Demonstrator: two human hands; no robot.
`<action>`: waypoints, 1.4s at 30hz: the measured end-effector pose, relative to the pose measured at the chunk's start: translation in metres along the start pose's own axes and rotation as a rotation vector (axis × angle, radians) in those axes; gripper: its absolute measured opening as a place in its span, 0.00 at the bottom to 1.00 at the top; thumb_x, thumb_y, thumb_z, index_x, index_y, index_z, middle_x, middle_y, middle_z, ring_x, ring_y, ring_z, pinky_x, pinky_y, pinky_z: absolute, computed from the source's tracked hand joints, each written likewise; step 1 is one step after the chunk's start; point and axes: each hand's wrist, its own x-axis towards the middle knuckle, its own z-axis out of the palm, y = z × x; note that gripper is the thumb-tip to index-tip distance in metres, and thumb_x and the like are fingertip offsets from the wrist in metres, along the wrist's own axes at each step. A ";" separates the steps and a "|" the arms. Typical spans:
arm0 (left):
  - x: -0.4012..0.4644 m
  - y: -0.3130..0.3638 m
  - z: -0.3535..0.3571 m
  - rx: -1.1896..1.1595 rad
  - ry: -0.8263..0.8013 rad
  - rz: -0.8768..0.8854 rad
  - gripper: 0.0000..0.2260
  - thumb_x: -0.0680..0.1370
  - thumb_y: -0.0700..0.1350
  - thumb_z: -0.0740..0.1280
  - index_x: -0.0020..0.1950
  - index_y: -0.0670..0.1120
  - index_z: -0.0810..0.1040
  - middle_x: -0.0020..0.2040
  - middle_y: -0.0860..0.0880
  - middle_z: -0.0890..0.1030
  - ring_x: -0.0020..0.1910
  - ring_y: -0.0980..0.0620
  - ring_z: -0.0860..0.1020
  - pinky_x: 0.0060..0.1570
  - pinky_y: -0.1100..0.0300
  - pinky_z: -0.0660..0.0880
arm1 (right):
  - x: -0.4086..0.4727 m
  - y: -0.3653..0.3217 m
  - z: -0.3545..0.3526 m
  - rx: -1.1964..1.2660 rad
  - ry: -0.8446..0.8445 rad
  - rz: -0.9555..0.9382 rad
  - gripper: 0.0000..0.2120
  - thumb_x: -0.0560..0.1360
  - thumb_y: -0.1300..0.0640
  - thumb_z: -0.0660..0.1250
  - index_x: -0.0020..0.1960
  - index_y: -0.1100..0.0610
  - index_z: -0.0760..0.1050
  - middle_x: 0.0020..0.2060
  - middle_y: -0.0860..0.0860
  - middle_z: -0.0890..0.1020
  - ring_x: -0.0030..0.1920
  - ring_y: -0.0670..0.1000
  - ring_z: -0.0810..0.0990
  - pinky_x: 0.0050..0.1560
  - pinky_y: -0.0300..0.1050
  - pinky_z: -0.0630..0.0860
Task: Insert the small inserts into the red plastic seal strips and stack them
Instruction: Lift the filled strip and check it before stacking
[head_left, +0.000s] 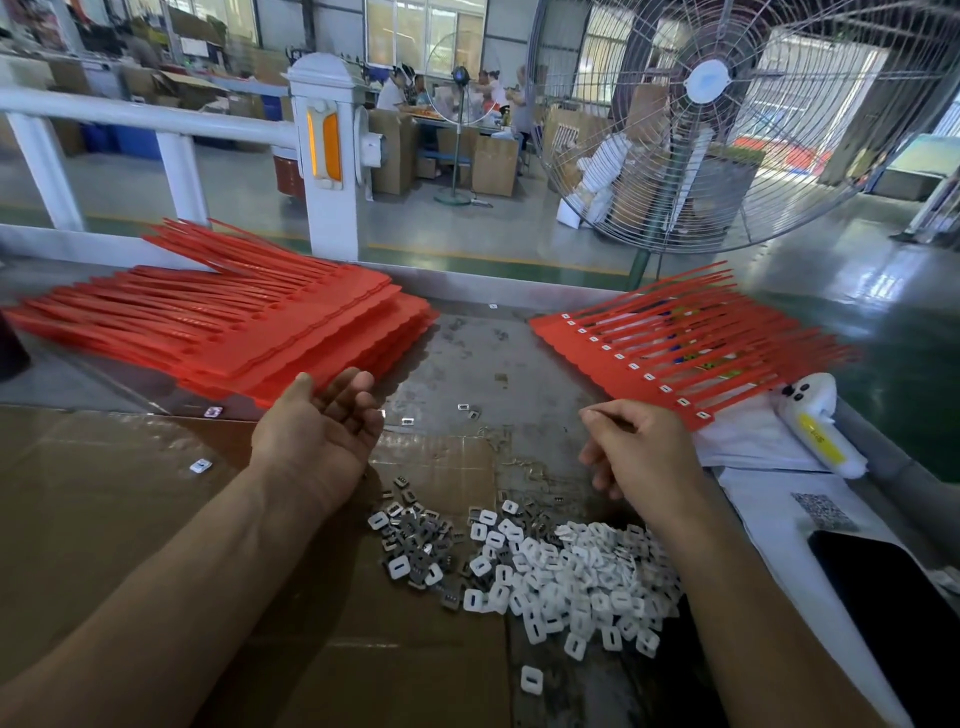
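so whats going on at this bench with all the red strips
A person is fitting small white plastic inserts into red plastic seal strips. The sheet of strips on the right already has an insert in each head along its near edge. A thick stack of red strips lies on the left. The left hand is open, palm up, near that stack; the right hand is curled, seemingly pinching something small.

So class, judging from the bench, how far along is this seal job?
Done: the right-hand strip sheet has white inserts seated along its edge. In hand: nothing clearly; the left hand is open, the right hand curled. Left: the left-hand stack and the loose insert pile.
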 end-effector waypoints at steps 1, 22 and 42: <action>0.001 0.001 0.000 0.000 0.008 0.007 0.21 0.87 0.51 0.52 0.49 0.39 0.78 0.33 0.46 0.83 0.24 0.54 0.75 0.28 0.65 0.73 | -0.001 -0.001 0.000 -0.008 -0.011 -0.001 0.06 0.83 0.55 0.66 0.51 0.51 0.82 0.32 0.50 0.85 0.25 0.48 0.78 0.24 0.41 0.71; 0.002 0.003 -0.001 0.158 0.078 0.084 0.22 0.86 0.55 0.52 0.56 0.41 0.79 0.38 0.47 0.87 0.23 0.54 0.73 0.26 0.66 0.69 | -0.009 -0.007 0.001 -0.071 -0.104 0.010 0.06 0.83 0.55 0.66 0.50 0.50 0.82 0.34 0.50 0.86 0.26 0.48 0.79 0.26 0.41 0.74; -0.041 -0.030 0.015 0.615 -0.562 -0.115 0.26 0.79 0.62 0.60 0.61 0.42 0.83 0.46 0.41 0.86 0.32 0.51 0.77 0.29 0.60 0.72 | -0.012 -0.009 0.011 0.150 -0.248 -0.097 0.05 0.82 0.51 0.68 0.53 0.49 0.83 0.40 0.54 0.87 0.31 0.52 0.81 0.28 0.43 0.74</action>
